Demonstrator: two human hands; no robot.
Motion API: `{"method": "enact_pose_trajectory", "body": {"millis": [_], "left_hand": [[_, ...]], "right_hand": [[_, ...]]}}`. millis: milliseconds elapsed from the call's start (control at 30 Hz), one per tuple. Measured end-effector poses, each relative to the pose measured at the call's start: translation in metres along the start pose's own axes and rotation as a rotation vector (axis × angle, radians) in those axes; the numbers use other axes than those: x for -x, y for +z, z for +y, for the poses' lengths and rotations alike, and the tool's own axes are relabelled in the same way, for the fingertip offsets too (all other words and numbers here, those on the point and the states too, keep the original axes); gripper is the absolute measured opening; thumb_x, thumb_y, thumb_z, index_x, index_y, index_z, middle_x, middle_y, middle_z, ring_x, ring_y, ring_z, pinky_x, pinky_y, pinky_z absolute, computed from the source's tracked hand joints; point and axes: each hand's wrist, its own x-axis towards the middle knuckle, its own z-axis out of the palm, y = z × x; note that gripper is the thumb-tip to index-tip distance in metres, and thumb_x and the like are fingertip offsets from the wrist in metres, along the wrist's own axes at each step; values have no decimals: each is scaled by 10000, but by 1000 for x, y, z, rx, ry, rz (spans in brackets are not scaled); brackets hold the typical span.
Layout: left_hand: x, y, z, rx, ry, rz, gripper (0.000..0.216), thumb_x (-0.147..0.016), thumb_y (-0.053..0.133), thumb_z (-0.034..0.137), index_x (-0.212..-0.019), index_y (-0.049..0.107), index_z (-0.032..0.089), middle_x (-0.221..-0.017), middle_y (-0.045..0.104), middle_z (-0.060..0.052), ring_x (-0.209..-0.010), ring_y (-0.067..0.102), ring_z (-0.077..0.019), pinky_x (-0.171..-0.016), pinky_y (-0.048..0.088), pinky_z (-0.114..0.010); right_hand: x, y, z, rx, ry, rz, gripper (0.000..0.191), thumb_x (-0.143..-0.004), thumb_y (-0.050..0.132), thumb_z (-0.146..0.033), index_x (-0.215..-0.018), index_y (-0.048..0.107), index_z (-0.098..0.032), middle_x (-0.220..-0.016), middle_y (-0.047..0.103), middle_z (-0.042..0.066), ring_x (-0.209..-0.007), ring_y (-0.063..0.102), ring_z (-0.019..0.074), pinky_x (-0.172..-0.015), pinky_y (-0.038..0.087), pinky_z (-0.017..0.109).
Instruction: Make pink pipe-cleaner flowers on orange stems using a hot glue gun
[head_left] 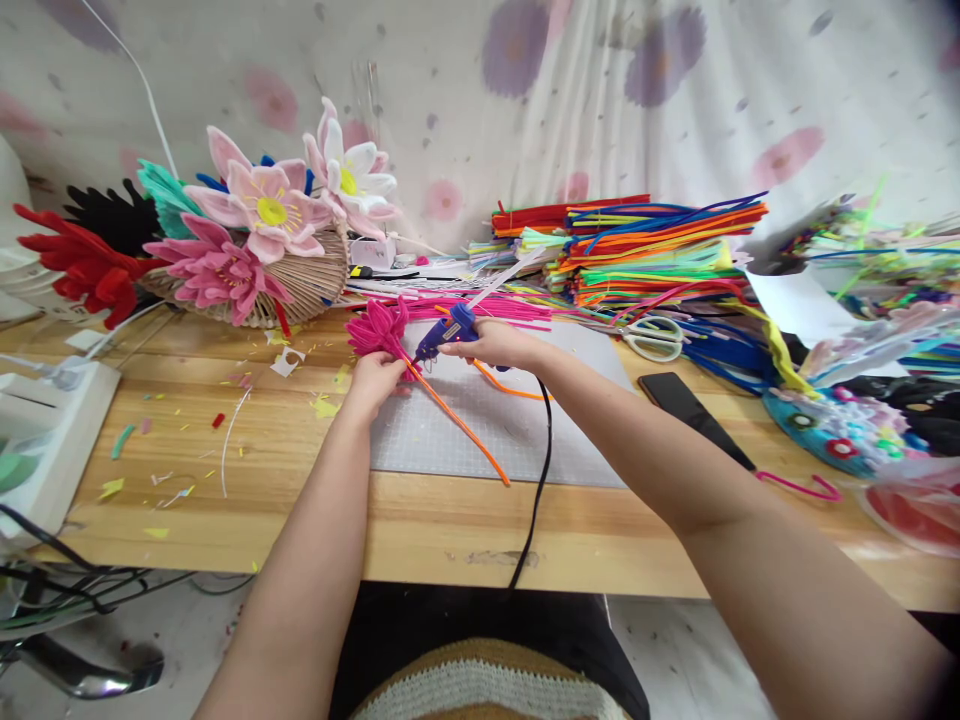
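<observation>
My left hand (pixel 375 385) is closed on a magenta pipe-cleaner flower (pixel 379 328) near the base of its bloom. From that spot an orange pipe cleaner (pixel 461 425) slants down to the right across the grey cutting mat (pixel 577 440). My right hand (pixel 495 343) grips a blue hot glue gun (pixel 454 328), its nozzle close to the flower's base; whether it touches cannot be made out. A clear glue stick (pixel 506 278) juts from the back of the gun, and its black cord (pixel 541 480) hangs over the table edge. Another orange pipe cleaner (pixel 510 388) lies below my right hand.
Finished fuzzy flowers (pixel 270 210) fill a woven basket (pixel 330 265) at back left. Stacked colourful pipe cleaners (pixel 660 240) line the back. Scissors (pixel 652 340), a black phone (pixel 694 415) and a blue decorated piece (pixel 817 430) lie right. A white power strip (pixel 71 440) stands left, near scattered scraps.
</observation>
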Motion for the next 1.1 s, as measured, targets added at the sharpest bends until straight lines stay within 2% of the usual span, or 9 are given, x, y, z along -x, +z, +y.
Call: {"method": "enact_pose_trajectory", "body": {"millis": [467, 1100], "left_hand": [[3, 1, 3, -4, 2, -1, 94, -590, 595, 160, -669, 594, 108, -657, 636, -67, -558, 595, -141, -419, 482, -223], [7, 3, 6, -12, 4, -15, 94, -626, 571, 149, -709, 586, 106, -739, 657, -86, -601, 620, -152, -425, 475, -218]], "right_hand": [[9, -2, 4, 34, 13, -44, 425, -733, 538, -559, -891, 629, -175, -690, 588, 19, -501, 448, 71, -418, 313, 188], [21, -4, 11, 19, 61, -50, 439, -716, 548, -572, -893, 604, -174, -682, 567, 6, -492, 428, 64, -416, 309, 187]]}}
